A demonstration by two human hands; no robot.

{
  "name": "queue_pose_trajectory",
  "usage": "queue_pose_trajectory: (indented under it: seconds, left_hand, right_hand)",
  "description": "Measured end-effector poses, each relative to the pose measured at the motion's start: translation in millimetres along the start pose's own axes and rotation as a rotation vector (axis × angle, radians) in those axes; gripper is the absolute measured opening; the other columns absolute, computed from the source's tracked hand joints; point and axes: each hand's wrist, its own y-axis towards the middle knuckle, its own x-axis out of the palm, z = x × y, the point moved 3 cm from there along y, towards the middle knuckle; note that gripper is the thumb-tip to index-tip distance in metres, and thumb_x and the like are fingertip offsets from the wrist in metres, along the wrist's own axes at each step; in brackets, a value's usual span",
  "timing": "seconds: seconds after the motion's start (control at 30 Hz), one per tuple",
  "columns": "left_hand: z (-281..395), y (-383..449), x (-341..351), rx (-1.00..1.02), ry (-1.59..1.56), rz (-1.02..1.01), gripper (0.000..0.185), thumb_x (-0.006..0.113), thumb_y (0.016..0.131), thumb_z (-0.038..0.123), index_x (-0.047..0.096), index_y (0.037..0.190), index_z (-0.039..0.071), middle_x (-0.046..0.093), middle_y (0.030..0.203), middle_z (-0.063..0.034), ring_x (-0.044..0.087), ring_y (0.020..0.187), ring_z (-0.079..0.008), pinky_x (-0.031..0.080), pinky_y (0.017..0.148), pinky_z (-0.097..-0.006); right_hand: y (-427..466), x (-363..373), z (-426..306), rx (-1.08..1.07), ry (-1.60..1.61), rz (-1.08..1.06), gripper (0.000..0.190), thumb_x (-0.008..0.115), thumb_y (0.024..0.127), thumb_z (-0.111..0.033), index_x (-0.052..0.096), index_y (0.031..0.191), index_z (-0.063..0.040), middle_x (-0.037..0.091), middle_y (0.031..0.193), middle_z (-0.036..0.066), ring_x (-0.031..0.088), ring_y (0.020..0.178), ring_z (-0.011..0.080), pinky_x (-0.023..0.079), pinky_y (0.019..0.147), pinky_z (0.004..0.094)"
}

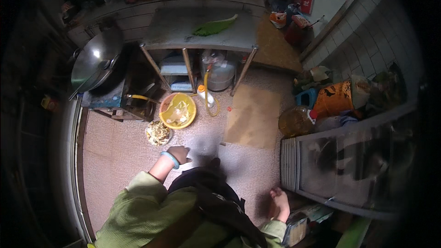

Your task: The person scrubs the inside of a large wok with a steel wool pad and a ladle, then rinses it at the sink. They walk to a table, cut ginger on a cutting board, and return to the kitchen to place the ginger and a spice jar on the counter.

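Observation:
My left hand (179, 154), with a light blue bangle (173, 158) at its wrist, hangs over the floor in front of my body. Nothing shows in it, and its fingers are a little apart. Beyond it on the floor stand a plate of food scraps (159, 133) and a yellow basin (178, 124) lined with a plastic bag (168, 106). Low on the right, my right hand (280, 202) is near the lower corner of a glass-topped cabinet (337, 172). Its fingers look curled; whether anything is in them cannot be made out.
A metal table (172, 24) carries a green leaf vegetable (215, 27); a gas cylinder (220, 75) stands underneath. Left is a large wok (93, 55) on a stove stand. A white bottle (206, 97), yellow hose (206, 86) and cardboard sheet (255, 117) lie ahead; an oil jug (294, 122) stands right.

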Motion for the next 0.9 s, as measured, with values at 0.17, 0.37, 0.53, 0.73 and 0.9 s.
queue_pose_trajectory:
  seconds: [0.17,0.37,0.53,0.73,0.9]
  left_hand:
    - [111,125,-88,0.251,0.022,0.172,0.044,0.055,0.076,0.033,0.048,0.111,0.007,0.053,0.104,-0.0155,0.055,0.089,-0.0324,0.044,0.075,-0.0398]
    - [219,260,-197,0.384,-0.121,0.128,0.038,0.054,0.076,0.030,0.048,0.104,0.005,0.056,0.096,-0.0174,0.055,0.084,-0.0346,0.044,0.073,-0.0415]
    - [248,338,-273,0.129,-0.025,0.136,0.043,0.055,0.076,0.030,0.049,0.106,0.001,0.054,0.102,-0.0180,0.052,0.094,-0.0342,0.041,0.080,-0.0420]
    - [226,387,-344,0.032,-0.189,0.377,0.049,0.053,0.077,0.037,0.044,0.115,0.006,0.051,0.107,-0.0156,0.054,0.088,-0.0332,0.044,0.074,-0.0408]
    - [196,446,-390,-0.240,-0.298,0.443,0.037,0.053,0.077,0.032,0.052,0.106,0.008,0.057,0.099,-0.0142,0.056,0.086,-0.0308,0.045,0.072,-0.0402]
  right_hand:
    - [49,-64,61,0.115,-0.146,0.014,0.034,0.059,0.077,-0.011,0.053,0.108,0.001,0.059,0.101,0.012,0.055,0.094,0.0206,0.043,0.080,0.0287]
    - [161,-149,68,0.395,-0.215,-0.087,0.043,0.058,0.074,-0.031,0.055,0.107,-0.004,0.058,0.101,0.019,0.056,0.093,0.0285,0.044,0.079,0.0335]
    - [343,-237,-35,0.257,-0.441,-0.222,0.046,0.055,0.076,-0.033,0.050,0.113,-0.005,0.056,0.106,0.018,0.053,0.097,0.0325,0.042,0.083,0.0370]
    - [607,-320,-232,-0.260,-0.458,-0.128,0.044,0.056,0.078,-0.021,0.047,0.116,-0.001,0.055,0.106,0.018,0.054,0.096,0.0298,0.044,0.079,0.0376]
    - [785,-337,-339,-0.479,-0.151,-0.237,0.035,0.051,0.084,-0.010,0.045,0.117,-0.001,0.057,0.094,0.012,0.055,0.084,0.0226,0.045,0.070,0.0353]
